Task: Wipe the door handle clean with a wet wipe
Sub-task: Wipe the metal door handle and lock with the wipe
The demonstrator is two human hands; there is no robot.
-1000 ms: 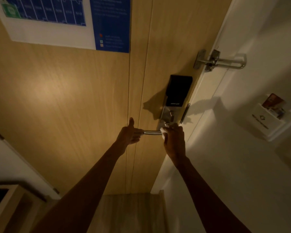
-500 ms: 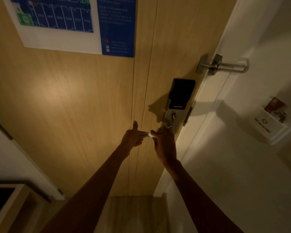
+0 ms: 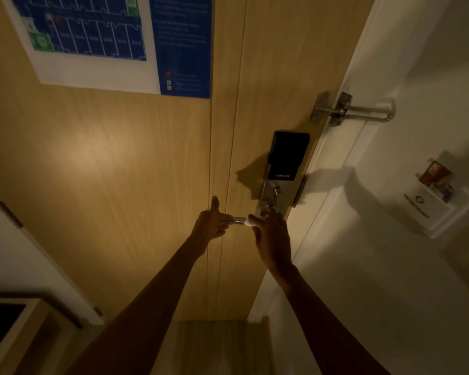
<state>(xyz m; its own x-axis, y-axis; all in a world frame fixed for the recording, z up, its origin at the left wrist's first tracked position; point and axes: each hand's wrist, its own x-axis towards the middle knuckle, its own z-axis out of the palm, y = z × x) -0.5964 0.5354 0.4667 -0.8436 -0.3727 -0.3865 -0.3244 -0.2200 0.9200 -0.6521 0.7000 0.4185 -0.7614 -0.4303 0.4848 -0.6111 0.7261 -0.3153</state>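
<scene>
Both hands are raised to the door handle (image 3: 238, 220), a short metal lever that projects leftward from the lock plate (image 3: 268, 197) on the wooden door (image 3: 119, 163). The free end of the lever is gripped by the left hand (image 3: 210, 223), fingers curled around it and thumb stuck upward; this hold is judged to be a brace, so that the lever is kept from dipping or turning while it is rubbed. The right hand (image 3: 272, 236) is closed around the part of the lever nearer the plate, and a small pale fold, taken to be the wet wipe (image 3: 247, 224), is pinched at its fingertips against the metal. In this dim light the wipe is seen only as a whitish edge, so how much of it is wrapped around the lever cannot be told. Only a short bare stretch of metal is left showing between the two hands.

The wiping is judged to be under way along the lever, with the end beneath the left hand not yet reachable unless that grip is shifted. Above the plate a black reader panel (image 3: 289, 155) is mounted, and higher still a swing-bar latch (image 3: 355, 110) bridges the door edge and the frame; neither is touched. A card holder (image 3: 439, 201) is fixed to the white wall on the right, well apart from the work.
</scene>
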